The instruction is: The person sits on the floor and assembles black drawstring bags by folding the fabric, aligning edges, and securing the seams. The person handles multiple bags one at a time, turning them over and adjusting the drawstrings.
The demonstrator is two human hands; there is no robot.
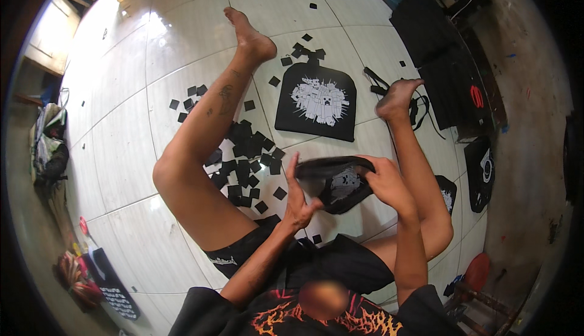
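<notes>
Between my legs I hold up a curved black fabric panel (345, 182) with a grey-white print, bent into a shallow bowl shape. My right hand (387, 185) is closed on its right edge, thumb over the rim. At its left edge, my left hand (297, 199) has its fingers stretched upward and its thumb apart, beside or lightly touching the fabric. Ahead on the floor lies a flat black panel (315, 101) with a rounded top and a similar white print. Many small black fabric squares (246, 141) lie in a loose heap by my left leg.
Pale tiles (182, 25) cover the floor. Black straps (417, 108) lie by my right foot, near large black fabric sheets (447, 86). More printed black pieces (480, 175) are at the right. A red stool (477, 272) stands lower right; a dark printed bag (112, 284) is lower left.
</notes>
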